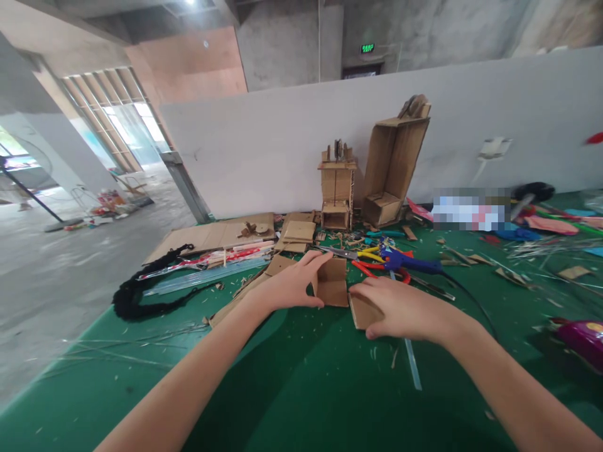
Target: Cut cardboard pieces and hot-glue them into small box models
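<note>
On a green table, the left hand grips a small upright folded cardboard piece, the right hand presses a flat cardboard square just beside it, unjoined, with scissors lying just behind.

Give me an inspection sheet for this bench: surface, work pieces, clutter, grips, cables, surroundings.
Surface: green table top, strewn with cardboard scraps and thin sticks.
Job's things: folded cardboard piece held upright; flat cardboard piece lying beside it.
Clutter: scissors, blue glue gun, cardboard tower model, tall open cardboard box, cardboard sheets, black braided cord.
Grips: left hand closed on the folded cardboard piece; right hand pressing on the flat cardboard piece.
Cables: black cable running from the glue gun.
Surroundings: white partition wall, concrete floor.
</note>
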`<action>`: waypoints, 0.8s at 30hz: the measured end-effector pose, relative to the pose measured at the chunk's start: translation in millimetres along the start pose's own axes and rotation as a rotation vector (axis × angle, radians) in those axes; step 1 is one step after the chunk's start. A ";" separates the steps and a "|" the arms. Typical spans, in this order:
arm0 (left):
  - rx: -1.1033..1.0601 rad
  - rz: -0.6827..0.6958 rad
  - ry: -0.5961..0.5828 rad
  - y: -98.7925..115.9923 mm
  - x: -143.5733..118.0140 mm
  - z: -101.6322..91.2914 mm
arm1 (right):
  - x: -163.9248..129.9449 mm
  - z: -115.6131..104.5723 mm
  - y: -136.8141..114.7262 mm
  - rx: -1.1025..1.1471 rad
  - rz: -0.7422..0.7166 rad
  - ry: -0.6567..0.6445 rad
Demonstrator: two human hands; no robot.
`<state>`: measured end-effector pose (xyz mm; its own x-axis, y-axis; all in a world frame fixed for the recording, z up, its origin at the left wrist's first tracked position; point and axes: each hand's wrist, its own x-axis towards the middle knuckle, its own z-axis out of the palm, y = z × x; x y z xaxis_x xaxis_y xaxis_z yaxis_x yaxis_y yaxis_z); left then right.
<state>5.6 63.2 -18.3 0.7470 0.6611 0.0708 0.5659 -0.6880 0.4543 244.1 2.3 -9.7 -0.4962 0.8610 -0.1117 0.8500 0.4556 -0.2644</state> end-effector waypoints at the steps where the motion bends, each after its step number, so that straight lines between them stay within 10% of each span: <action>1: -0.004 0.003 0.005 -0.4 0.1 0.1 | -0.1 -0.4 2.1 0.039 0.000 0.011; 12: -0.025 0.017 0.014 0.0 -1.9 -2.4 | 14.9 12.9 9.7 0.582 -0.067 0.364; 24: 0.142 -0.051 0.069 6.9 -1.5 2.5 | 29.0 34.3 6.9 0.456 0.062 0.490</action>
<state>9.2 56.7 -17.6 0.6930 0.7120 0.1134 0.6498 -0.6850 0.3294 229.5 22.6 -47.6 -0.2199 0.9346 0.2794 0.6615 0.3534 -0.6615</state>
